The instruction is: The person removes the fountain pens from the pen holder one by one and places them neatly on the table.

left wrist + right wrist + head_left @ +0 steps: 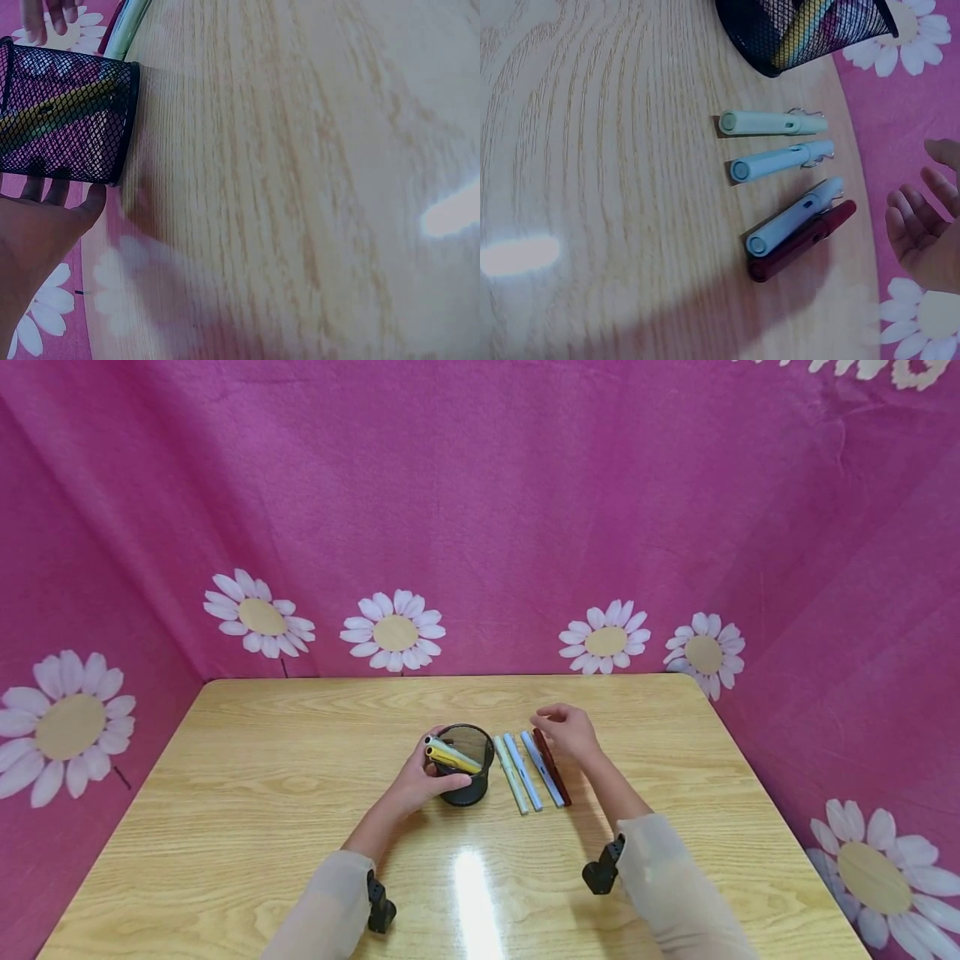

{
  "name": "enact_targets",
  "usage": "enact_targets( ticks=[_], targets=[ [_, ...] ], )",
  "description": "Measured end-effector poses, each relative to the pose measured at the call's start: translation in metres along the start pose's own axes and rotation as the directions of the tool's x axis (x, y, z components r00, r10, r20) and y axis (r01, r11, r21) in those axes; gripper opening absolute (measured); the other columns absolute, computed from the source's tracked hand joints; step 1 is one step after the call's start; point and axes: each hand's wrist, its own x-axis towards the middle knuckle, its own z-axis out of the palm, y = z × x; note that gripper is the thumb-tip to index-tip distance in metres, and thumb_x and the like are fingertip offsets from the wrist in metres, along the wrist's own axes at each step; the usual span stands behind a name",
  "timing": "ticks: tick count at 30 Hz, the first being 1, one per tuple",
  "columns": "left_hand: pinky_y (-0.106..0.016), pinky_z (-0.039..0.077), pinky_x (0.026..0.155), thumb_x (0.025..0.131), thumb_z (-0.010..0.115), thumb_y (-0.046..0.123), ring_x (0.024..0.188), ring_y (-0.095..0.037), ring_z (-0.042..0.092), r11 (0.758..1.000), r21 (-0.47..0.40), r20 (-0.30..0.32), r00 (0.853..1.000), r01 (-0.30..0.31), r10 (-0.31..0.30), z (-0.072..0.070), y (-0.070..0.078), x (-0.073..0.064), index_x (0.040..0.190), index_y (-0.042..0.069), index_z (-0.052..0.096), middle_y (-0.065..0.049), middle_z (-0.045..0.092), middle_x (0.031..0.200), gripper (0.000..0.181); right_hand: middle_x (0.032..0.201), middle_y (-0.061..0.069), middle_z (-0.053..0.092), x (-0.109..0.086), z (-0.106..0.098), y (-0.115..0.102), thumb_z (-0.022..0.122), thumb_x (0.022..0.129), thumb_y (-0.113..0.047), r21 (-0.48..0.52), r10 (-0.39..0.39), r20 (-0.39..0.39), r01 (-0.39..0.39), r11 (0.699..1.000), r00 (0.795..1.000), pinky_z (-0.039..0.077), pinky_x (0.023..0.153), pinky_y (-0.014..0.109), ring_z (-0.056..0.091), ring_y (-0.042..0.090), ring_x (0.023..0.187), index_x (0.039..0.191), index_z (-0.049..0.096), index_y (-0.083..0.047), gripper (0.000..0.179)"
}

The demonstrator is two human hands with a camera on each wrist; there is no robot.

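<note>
My left hand [420, 781] grips a black mesh pen cup [472, 793], its thumb across the near side and the fingers around the far left side. Inside the cup lean a yellow pen [450, 758] and a pale pen. To the cup's right a pale green pen [769, 123], a light blue pen [780, 160], a greyish-blue pen [795, 217] and a dark red pen [802, 241] lie side by side on the table. The last two touch. Above the far end of the dark red pen hovers my right hand [568, 731], fingers loosely bent and holding nothing.
The wooden table [262, 810] has a pink curtain [480, 527] with white daisies behind it and along both sides. A bright light reflection lies on the wood at the front middle. Small black cameras [602, 866] are strapped at both sleeves.
</note>
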Motion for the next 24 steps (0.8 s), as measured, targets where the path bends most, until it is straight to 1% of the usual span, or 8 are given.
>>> enact_targets(
  ticks=[3,8,10,14,17,21,24],
  targets=[
    [-0.048,0.031,0.109,0.077,0.076,0.012,0.13,-0.031,0.039,1.0,-0.005,-0.001,1.0,0.003,-0.003,0.0,0.0,0.0,0.147,0.018,0.023,-0.018,0.034,0.146,0.088,0.11,0.018,0.063,-0.002,0.0,-0.007,0.064,0.088,-0.028,-0.003,-0.031,0.032,0.031,1.0,0.999,0.052,0.075,0.032,0.061,0.026,0.093,0.117,0.062,-0.003,0.039],
    [-0.048,0.031,0.109,0.078,0.076,0.011,0.131,-0.031,0.038,1.0,-0.012,0.005,1.0,0.003,-0.003,0.0,0.0,0.0,0.148,0.017,0.022,-0.018,0.033,0.147,0.089,0.108,0.019,0.064,-0.005,0.001,-0.018,0.066,0.087,-0.026,-0.038,-0.124,0.05,0.126,0.991,0.991,0.048,0.069,0.023,0.06,0.024,0.093,0.115,0.063,-0.001,0.038],
    [-0.048,0.031,0.109,0.078,0.076,0.01,0.131,-0.031,0.038,1.0,-0.016,0.008,1.0,-0.001,0.001,0.0,0.001,0.0,0.147,0.017,0.022,-0.019,0.033,0.147,0.088,0.106,0.018,0.065,-0.008,0.001,-0.023,0.067,0.086,-0.025,-0.042,-0.159,0.063,0.162,0.986,0.985,0.048,0.068,0.022,0.061,0.024,0.093,0.114,0.063,0.0,0.037],
    [-0.048,0.031,0.109,0.078,0.075,0.009,0.131,-0.032,0.038,1.0,-0.027,0.007,1.0,-0.005,0.006,0.001,0.003,-0.001,0.147,0.016,0.023,-0.019,0.033,0.147,0.087,0.106,0.016,0.065,-0.014,0.001,-0.036,0.068,0.086,-0.026,-0.042,-0.189,0.121,0.195,0.98,0.975,0.05,0.071,0.025,0.061,0.025,0.094,0.114,0.063,-0.003,0.037],
    [-0.048,0.03,0.11,0.079,0.074,0.008,0.131,-0.031,0.039,1.0,-0.023,0.001,1.0,0.002,-0.002,0.002,0.005,-0.003,0.147,0.016,0.023,-0.019,0.034,0.146,0.085,0.106,0.015,0.065,-0.019,0.003,-0.045,0.069,0.085,-0.026,-0.046,-0.206,0.159,0.216,0.975,0.965,0.051,0.073,0.028,0.062,0.024,0.092,0.114,0.064,-0.005,0.036],
    [-0.049,0.028,0.111,0.079,0.073,0.007,0.131,-0.031,0.037,1.0,-0.015,-0.001,1.0,0.011,-0.011,0.002,0.006,-0.003,0.147,0.016,0.022,-0.019,0.034,0.146,0.085,0.102,0.013,0.067,-0.023,0.007,-0.051,0.07,0.084,-0.024,-0.048,-0.239,0.182,0.252,0.967,0.954,0.051,0.072,0.027,0.064,0.021,0.086,0.111,0.065,-0.005,0.033],
    [-0.051,0.023,0.112,0.079,0.074,0.008,0.132,-0.031,0.035,1.0,-0.012,-0.004,1.0,0.008,-0.008,0.001,0.002,-0.001,0.147,0.015,0.021,-0.019,0.034,0.146,0.087,0.1,0.013,0.067,-0.026,0.009,-0.055,0.07,0.084,-0.022,-0.048,-0.261,0.198,0.276,0.96,0.945,0.051,0.072,0.026,0.064,0.019,0.084,0.11,0.065,-0.005,0.031]
  ],
)
